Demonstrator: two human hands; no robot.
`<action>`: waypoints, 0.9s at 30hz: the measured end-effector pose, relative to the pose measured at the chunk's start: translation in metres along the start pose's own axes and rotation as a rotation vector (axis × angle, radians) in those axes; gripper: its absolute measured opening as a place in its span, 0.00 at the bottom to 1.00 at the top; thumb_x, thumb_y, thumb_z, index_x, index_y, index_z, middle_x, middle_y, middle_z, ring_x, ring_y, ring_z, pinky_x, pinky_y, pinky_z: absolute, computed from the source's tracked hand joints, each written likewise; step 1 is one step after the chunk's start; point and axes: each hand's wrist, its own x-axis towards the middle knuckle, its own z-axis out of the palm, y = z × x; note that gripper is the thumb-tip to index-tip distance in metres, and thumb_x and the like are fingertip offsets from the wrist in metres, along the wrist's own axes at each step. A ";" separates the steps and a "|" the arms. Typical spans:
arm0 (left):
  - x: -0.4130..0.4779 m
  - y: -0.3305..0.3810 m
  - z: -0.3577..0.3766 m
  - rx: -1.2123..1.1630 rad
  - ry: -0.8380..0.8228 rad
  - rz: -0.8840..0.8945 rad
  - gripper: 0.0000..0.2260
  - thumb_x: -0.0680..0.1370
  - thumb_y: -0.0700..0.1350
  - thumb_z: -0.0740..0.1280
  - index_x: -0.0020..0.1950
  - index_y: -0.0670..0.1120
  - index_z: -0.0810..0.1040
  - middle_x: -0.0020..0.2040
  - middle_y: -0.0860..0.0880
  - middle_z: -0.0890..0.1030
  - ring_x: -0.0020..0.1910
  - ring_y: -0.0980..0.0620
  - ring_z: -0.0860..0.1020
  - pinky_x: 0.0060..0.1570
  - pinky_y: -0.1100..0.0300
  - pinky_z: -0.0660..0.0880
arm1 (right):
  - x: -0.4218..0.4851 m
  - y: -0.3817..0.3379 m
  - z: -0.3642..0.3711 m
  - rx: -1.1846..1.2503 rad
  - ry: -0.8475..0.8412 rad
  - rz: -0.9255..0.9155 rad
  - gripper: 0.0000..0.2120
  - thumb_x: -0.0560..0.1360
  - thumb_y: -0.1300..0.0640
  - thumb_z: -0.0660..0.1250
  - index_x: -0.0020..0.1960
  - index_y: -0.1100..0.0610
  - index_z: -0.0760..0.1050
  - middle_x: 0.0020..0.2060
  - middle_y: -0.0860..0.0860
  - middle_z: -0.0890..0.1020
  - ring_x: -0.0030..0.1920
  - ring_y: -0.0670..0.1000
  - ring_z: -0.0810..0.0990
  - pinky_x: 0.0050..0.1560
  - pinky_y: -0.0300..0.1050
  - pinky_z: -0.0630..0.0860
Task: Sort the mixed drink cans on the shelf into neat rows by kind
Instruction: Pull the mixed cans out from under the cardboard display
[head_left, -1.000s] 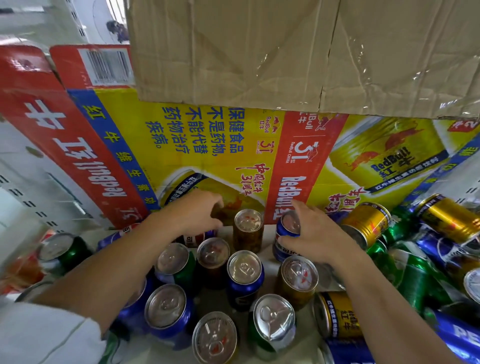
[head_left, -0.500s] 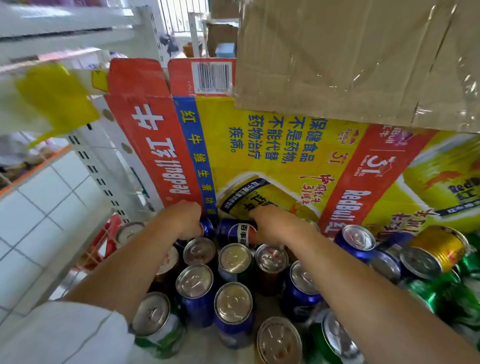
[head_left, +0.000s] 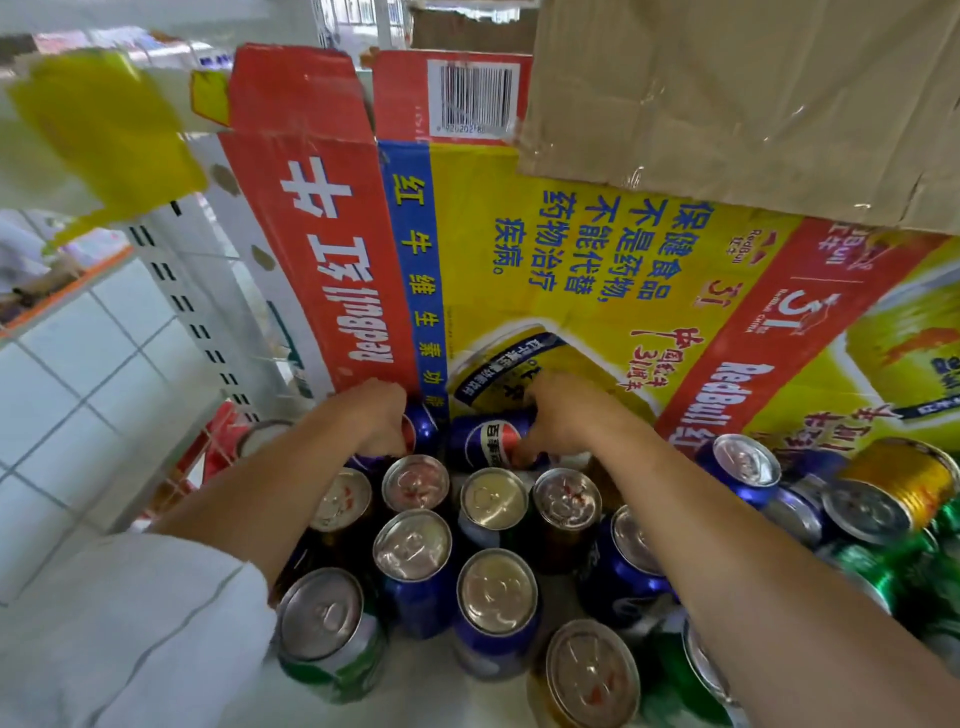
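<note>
Blue aluminium is where the action sits, right up at the back edge of the shelf (head_left: 431, 693). The left hand (head_left: 376, 418) is curled over a corner blue can (head_left: 422, 427), fingers wrapped round its far side so only a sliver of logo peeks out. The right hand (head_left: 563, 415) clasps a labelled blue can (head_left: 488, 440) just beside it, fingers closed on the body and the label turned toward us. Whether that one stands straight or leans, I cannot tell. Both cans sit close against the printed carton (head_left: 571, 270) that walls off the back, and that looks deliberate: the carton gives a straight backstop for starting a row of one kind from the back left corner. Nearer the front edge the upright cans (head_left: 415, 545) stand packed lid-up, with blue, dark and green sides mixed together, so by my read the sort is in its early going. Toward the right edge a gold can (head_left: 906, 480) and green cans (head_left: 883, 574) lie tumbled on their sides, with no hand near them. A brown cardboard box (head_left: 753, 93) overhangs from above, which is likely why both arms reach in low over the lids. The risk here is a forearm brushing those lids and toppling the front cans.
</note>
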 end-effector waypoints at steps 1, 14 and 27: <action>0.000 -0.003 -0.003 -0.030 -0.010 0.008 0.17 0.72 0.46 0.72 0.58 0.41 0.76 0.53 0.44 0.80 0.49 0.46 0.79 0.45 0.56 0.76 | -0.004 -0.001 -0.005 0.039 0.041 -0.005 0.24 0.66 0.48 0.77 0.56 0.59 0.79 0.46 0.53 0.82 0.45 0.53 0.79 0.42 0.45 0.77; -0.008 -0.025 -0.014 -0.150 0.082 0.156 0.20 0.62 0.51 0.80 0.45 0.50 0.74 0.43 0.52 0.78 0.42 0.53 0.76 0.37 0.60 0.70 | -0.018 -0.010 0.001 0.047 0.276 -0.125 0.18 0.71 0.52 0.74 0.59 0.54 0.77 0.53 0.54 0.80 0.52 0.56 0.78 0.45 0.48 0.76; -0.033 -0.036 -0.026 -0.377 0.079 0.132 0.28 0.73 0.54 0.73 0.70 0.46 0.71 0.68 0.48 0.74 0.64 0.49 0.73 0.63 0.56 0.69 | -0.025 -0.013 0.013 0.181 0.410 -0.077 0.21 0.72 0.54 0.73 0.62 0.57 0.74 0.56 0.53 0.80 0.56 0.54 0.78 0.52 0.48 0.76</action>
